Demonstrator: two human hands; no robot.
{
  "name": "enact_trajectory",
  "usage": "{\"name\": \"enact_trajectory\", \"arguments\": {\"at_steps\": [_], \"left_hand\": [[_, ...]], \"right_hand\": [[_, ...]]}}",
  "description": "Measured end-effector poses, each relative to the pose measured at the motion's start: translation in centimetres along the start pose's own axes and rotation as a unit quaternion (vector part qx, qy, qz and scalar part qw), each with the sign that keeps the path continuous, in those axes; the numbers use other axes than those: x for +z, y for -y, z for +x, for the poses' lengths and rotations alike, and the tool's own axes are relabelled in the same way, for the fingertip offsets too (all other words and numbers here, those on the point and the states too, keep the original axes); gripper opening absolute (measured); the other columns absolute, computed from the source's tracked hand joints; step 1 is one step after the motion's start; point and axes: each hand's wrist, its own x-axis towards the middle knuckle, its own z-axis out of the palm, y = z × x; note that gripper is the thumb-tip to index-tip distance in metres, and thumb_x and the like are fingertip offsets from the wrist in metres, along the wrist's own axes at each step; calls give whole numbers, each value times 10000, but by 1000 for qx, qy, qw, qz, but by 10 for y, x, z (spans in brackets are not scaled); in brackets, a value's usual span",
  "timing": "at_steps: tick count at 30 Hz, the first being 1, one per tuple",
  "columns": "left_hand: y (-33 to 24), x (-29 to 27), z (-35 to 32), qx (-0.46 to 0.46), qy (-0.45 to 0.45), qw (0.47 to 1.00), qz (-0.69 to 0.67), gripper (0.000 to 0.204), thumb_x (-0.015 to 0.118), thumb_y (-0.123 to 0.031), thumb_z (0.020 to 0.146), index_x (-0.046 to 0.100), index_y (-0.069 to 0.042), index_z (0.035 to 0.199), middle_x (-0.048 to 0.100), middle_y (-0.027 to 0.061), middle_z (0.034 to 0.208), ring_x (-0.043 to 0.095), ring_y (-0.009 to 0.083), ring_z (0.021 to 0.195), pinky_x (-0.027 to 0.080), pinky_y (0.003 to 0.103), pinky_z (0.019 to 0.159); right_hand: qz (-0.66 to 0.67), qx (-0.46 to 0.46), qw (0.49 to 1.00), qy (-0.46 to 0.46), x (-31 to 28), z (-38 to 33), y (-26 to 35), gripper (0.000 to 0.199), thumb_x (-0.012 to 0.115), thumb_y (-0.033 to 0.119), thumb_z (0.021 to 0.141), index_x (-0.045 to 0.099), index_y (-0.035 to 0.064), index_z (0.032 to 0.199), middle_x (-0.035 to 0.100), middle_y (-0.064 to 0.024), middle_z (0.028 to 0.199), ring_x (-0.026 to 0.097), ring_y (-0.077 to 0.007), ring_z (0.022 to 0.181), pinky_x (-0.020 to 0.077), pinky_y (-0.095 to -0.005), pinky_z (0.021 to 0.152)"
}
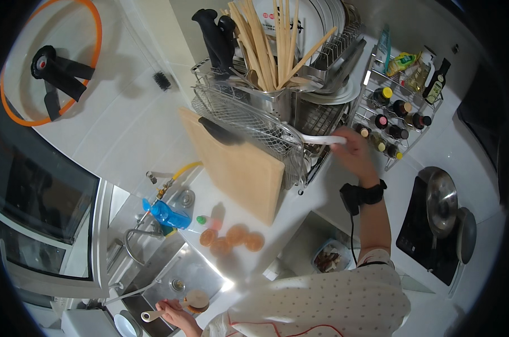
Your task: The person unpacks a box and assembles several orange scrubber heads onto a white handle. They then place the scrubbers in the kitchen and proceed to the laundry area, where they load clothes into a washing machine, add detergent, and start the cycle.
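Note:
Over the sink (pixel 170 267), my left hand (pixel 178 317) is closed around a round-headed dish brush (pixel 197 297) with a cream handle and brown bristles. My right hand (pixel 353 153) reaches up to the dish rack (pixel 322 160), its fingers closed on a white-handled utensil (pixel 319 139). That utensil's far end goes in among the wires of a mesh basket (pixel 249 121), so its kind is hidden. Just left of it, a wooden cutting board (pixel 232 168) leans on the basket. A dark strap and small black device (pixel 362 194) sit on my right wrist.
Chopsticks (pixel 260 50) and stacked plates (pixel 322 22) fill the rack. Seasoning bottles stand on a wire shelf (pixel 397 112) to its right. A pan (pixel 441 202) rests on a black cooktop (pixel 414 241). Near the tap are a blue bottle (pixel 170 215) and several round orange-brown pieces (pixel 222 246).

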Motion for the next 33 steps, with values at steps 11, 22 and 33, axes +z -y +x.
{"name": "enact_trajectory", "arguments": {"at_steps": [11, 22, 33], "left_hand": [[-3, 12, -3, 29, 19, 999, -39, 230, 402, -245, 958, 402, -82, 796, 286, -34, 551, 265, 56, 489, 245, 214, 484], [0, -1, -13, -18, -38, 995, -96, 202, 406, -224, 955, 412, -92, 803, 300, -34, 552, 279, 62, 502, 274, 222, 520], [8, -41, -20, -16, -87, 992, -94, 193, 428, -247, 949, 427, -111, 813, 296, -38, 549, 275, 61, 507, 310, 237, 577]], "right_hand": [[147, -157, 961, -172, -32, 6, 82, 155, 502, 154, 753, 501, 5, 793, 492, -62, 738, 468, -127, 594, 428, -265, 580], [-189, -302, 934, 0, 70, 110, 221, 139, 627, 24, 728, 607, 2, 864, 572, -70, 748, 566, -144, 682, 437, -233, 620], [-456, -352, 814, 72, 163, 184, 239, 107, 550, 122, 712, 635, 74, 755, 617, -126, 719, 602, -298, 698, 479, -380, 594]]}}
